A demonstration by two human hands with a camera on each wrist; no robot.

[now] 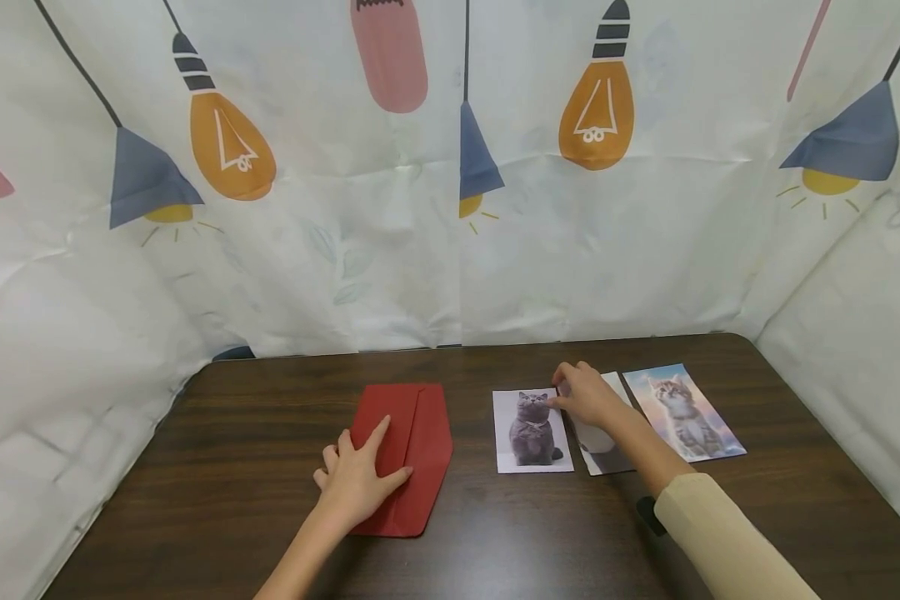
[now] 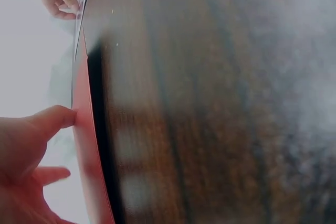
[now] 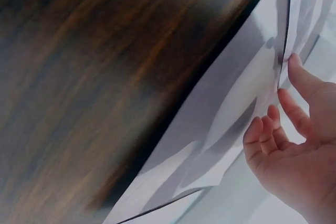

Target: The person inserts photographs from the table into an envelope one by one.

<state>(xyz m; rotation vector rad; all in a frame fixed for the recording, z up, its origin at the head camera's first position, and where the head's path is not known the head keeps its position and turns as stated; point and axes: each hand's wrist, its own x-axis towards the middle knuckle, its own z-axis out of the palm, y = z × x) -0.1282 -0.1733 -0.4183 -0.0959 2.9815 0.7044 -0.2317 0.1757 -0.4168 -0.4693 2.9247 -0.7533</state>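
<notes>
A red envelope (image 1: 427,467) lies flap side up on the dark table, left of centre. My left hand (image 1: 356,479) rests on it with the fingers spread; the left wrist view shows the thumb (image 2: 60,118) at the envelope's edge. To the right, several cat pictures lie in a row. My right hand (image 1: 588,396) is over the upper part of the middle card (image 1: 607,454), hiding much of it. Its thumb (image 3: 302,72) touches the edge of the grey cat card (image 1: 532,433), while the other fingers bend loosely over the middle card.
At the right end of the row lies a tabby kitten card (image 1: 682,412), slightly turned. Behind the table (image 1: 232,450) hangs a white curtain (image 1: 420,267) printed with lamps and bulbs. A dark band (image 1: 650,515) circles the right wrist below a beige sleeve (image 1: 720,533).
</notes>
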